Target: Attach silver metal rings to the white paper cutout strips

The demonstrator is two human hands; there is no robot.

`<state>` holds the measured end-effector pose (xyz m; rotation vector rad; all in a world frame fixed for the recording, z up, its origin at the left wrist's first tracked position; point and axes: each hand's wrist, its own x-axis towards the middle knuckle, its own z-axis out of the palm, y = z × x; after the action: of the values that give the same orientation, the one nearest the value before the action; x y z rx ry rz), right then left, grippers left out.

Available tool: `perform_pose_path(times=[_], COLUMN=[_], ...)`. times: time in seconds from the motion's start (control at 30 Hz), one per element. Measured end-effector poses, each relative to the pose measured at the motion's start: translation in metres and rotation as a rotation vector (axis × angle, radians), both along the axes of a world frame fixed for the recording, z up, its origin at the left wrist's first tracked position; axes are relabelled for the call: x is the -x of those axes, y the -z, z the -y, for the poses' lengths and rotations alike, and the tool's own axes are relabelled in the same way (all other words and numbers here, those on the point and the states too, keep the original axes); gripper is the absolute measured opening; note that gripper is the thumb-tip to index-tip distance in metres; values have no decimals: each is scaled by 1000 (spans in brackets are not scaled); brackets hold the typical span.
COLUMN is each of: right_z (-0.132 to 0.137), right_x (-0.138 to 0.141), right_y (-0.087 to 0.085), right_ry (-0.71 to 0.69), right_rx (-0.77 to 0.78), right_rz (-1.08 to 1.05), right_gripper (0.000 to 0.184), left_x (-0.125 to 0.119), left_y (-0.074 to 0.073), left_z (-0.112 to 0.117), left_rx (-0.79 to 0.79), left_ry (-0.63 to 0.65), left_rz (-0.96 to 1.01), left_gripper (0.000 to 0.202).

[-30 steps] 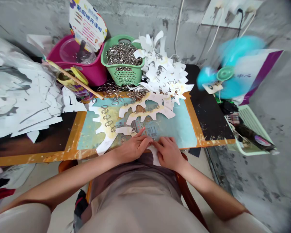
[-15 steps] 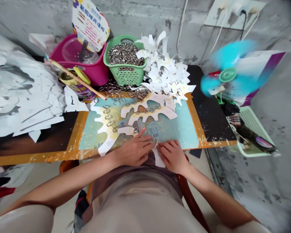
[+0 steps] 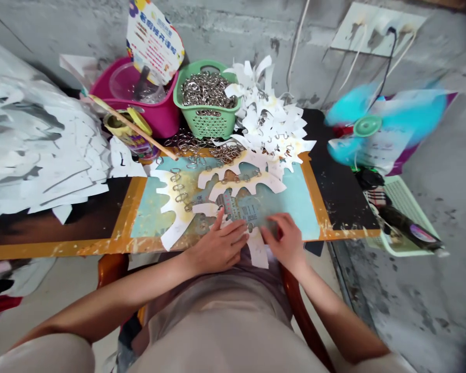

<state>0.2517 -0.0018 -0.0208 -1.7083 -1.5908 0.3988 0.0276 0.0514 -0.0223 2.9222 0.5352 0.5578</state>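
Observation:
My left hand (image 3: 221,242) lies with its fingers stretched out over a white cut piece (image 3: 258,248) at the table's front edge. Much of that piece is under the hand; one tab hangs over the edge, with a metal ring (image 3: 250,227) at its top. Just to the right, my right hand (image 3: 285,241) is raised off the tab, fingers loosely bent and apart, fingertips blurred. Beyond my hands lie a white toothed strip (image 3: 174,207) and another strip (image 3: 248,186), both with metal rings along yellowish glue-like stains.
A green basket (image 3: 209,120) of metal rings, a magenta bin (image 3: 163,116) and a yellow can (image 3: 128,137) with a stick across it stand at the back. White pieces (image 3: 62,160) pile up left. A fan (image 3: 367,126) spins at right beside a pale basket (image 3: 415,207).
My right hand has let go of the tab and lifted slightly to the right. My left hand stays on the piece. The whole view has shifted slightly.

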Motion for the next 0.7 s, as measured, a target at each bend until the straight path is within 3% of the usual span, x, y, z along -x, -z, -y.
perform_pose_path(times=[0.13, 0.3, 0.4, 0.5, 0.6, 0.7], right_z=[-2, 0, 3, 6, 8, 8], right_x=[13, 16, 16, 19, 22, 25], right_y=[3, -12, -25, -37, -46, -49], right_ry=[-166, -155, -151, -189, -241, -271], right_rx=[94, 200, 180, 136, 130, 230], right_rz=[84, -229, -311, -423, -687, -1028], right_gripper=[13, 16, 16, 9, 30, 43], left_x=[4, 9, 4, -3, -7, -8], left_y=[-4, -25, -39, -49, -57, -61], left_z=[2, -3, -14, -30, -42, -41], left_rx=[70, 318, 399, 468, 663, 844], left_ry=[-60, -182, -275, -122, 104, 224], left_rz=[58, 410, 351, 167, 135, 189], left_gripper=[33, 24, 36, 23, 27, 28])
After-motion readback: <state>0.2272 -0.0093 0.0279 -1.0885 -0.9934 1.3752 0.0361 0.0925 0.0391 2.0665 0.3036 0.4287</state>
